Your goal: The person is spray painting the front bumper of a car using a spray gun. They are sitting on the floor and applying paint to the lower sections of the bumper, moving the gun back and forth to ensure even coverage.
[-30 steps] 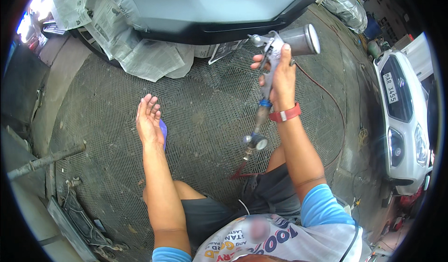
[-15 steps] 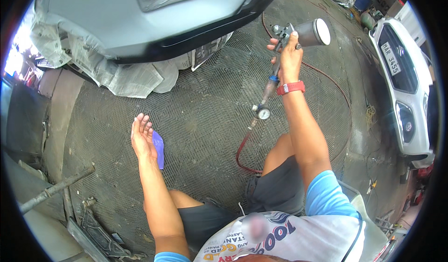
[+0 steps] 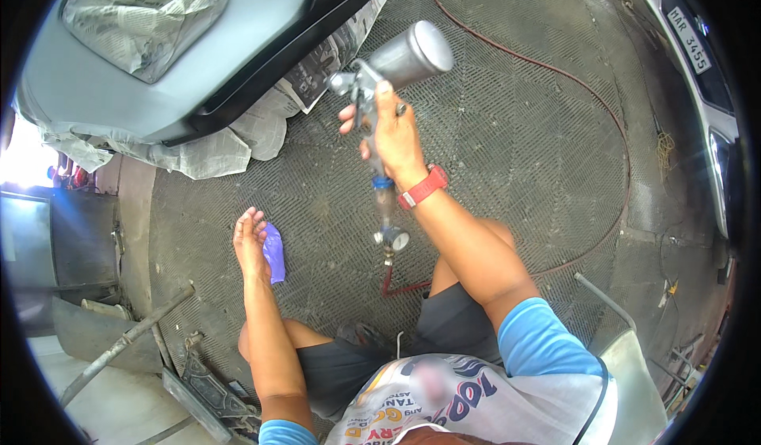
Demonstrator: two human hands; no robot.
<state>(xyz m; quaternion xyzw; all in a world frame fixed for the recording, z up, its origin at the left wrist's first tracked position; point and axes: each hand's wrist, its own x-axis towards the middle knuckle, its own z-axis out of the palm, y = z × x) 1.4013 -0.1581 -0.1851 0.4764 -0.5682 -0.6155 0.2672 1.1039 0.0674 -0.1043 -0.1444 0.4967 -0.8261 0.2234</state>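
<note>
Apparently, the masking is done: from my remote seat I see paper sheets [image 3: 210,155] hanging below the grey bumper [image 3: 265,17] and a paper patch [image 3: 151,21] set over part of its upper face. That face looks evenly grey, but I cannot judge whether its coat is finished or how much spraying is left; I make out no mist. Counting up, I have 2 hands in view. The right hand [image 3: 396,134] is wrapped round the grip of 1 spray gun [image 3: 369,100], which is raised above the ribbed floor [image 3: 515,175], its nose toward the bumper's dark lower edge and apart from it. The gun carries 1 metal cup [image 3: 400,56], 1 gauge [image 3: 400,241] and 1 reddish hose [image 3: 571,76]. The left hand [image 3: 250,251] is half curled beside 1 purple piece [image 3: 275,258]; I cannot tell whether it grips that. I count 1 pale vehicle [image 3: 720,128] at right, and the sheets overlap too much to number.
</note>
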